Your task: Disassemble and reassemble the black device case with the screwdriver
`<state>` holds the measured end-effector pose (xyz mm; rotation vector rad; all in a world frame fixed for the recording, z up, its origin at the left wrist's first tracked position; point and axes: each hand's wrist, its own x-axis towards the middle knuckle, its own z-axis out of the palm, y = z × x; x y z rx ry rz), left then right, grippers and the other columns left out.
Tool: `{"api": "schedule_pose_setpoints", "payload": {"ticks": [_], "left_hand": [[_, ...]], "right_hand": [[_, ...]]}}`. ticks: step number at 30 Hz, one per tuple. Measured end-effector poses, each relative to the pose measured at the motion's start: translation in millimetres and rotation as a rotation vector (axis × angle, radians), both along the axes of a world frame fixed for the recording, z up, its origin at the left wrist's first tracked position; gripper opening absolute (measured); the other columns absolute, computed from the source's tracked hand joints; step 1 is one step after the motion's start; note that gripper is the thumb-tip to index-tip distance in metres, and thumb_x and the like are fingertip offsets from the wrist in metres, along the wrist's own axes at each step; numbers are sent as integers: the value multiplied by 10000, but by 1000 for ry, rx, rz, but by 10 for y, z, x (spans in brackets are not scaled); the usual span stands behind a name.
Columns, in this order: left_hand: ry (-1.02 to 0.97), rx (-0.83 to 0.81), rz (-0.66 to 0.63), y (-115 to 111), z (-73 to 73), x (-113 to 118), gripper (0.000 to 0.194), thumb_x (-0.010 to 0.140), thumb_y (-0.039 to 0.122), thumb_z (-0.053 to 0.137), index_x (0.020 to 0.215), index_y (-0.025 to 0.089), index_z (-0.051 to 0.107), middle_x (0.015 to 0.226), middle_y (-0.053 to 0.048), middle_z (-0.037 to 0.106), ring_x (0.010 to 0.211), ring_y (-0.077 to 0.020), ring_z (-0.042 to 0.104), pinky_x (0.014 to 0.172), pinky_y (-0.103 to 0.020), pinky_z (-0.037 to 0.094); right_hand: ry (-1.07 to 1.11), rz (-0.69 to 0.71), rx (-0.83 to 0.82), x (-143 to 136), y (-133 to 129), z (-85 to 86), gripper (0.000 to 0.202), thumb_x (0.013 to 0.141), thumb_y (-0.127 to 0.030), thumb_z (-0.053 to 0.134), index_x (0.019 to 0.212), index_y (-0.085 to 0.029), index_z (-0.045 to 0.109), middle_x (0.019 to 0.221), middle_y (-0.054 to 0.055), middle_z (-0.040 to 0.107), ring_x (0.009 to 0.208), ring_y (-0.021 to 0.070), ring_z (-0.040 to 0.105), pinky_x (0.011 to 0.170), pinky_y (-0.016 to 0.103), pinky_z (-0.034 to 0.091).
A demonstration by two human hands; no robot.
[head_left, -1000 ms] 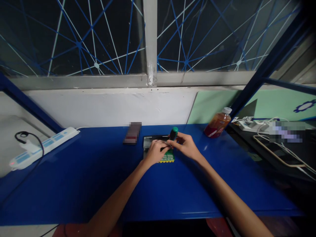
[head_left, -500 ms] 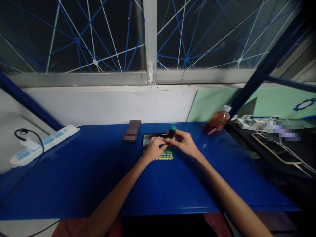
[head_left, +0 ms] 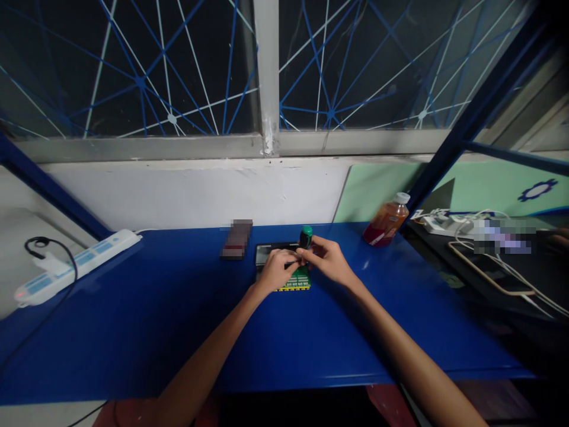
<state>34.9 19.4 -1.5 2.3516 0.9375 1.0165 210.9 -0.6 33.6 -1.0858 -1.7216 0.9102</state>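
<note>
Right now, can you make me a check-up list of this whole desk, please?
Surface: blue table, shiny.
Things: green board with yellow edge, beside a black case, both partly hidden.
Clutter: bottle and blurred dark object on the table; phone off to the right.
Hands: right hand grips a green-topped tool; left hand covers part of the board.
Cables: black cable by the power strip; white cables near the phone.
Surroundings: patterned windows; spills, nothing seen.

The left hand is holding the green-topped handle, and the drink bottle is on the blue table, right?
Not quite: the head view shows the right hand holding the green-topped handle. The drink bottle is indeed on the blue table.
</note>
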Motion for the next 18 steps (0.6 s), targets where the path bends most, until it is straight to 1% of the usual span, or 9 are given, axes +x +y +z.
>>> {"api": "schedule_pose_setpoints", "payload": {"ticks": [3, 8, 11, 18], "left_hand": [[-8, -1, 11, -3, 0, 4, 140, 824, 119, 614, 823, 197, 730, 881, -19, 736, 856, -177, 662, 834, -309, 483], [3, -16, -18, -18, -7, 14, 178, 835, 82, 569, 833, 176, 721, 871, -27, 729, 835, -175, 663, 778, -283, 485], [5, -15, -25, -15, -11, 16, 195, 834, 62, 560, 829, 173, 720, 875, -23, 731, 837, -167, 665, 780, -276, 486], [8, -11, -15, -8, -4, 14, 190, 826, 61, 576, 819, 182, 723, 878, -13, 737, 839, -159, 666, 799, -278, 489]], "right_hand": [[-21, 3, 18, -9, -7, 8, 292, 833, -451, 611, 867, -161, 621, 677, 20, 641, 590, 148, 604, 551, 273, 474], [-37, -7, 22, -15, 0, -22, 307, 841, -453, 600, 890, -152, 635, 671, 20, 638, 572, 145, 591, 542, 275, 464], [-44, -14, 27, -13, 5, -27, 319, 837, -457, 602, 906, -146, 634, 668, 21, 640, 566, 147, 591, 539, 276, 462], [-37, 4, 41, -20, -11, 21, 307, 825, -461, 605, 849, -156, 619, 661, 6, 619, 576, 147, 594, 537, 267, 462]]}}
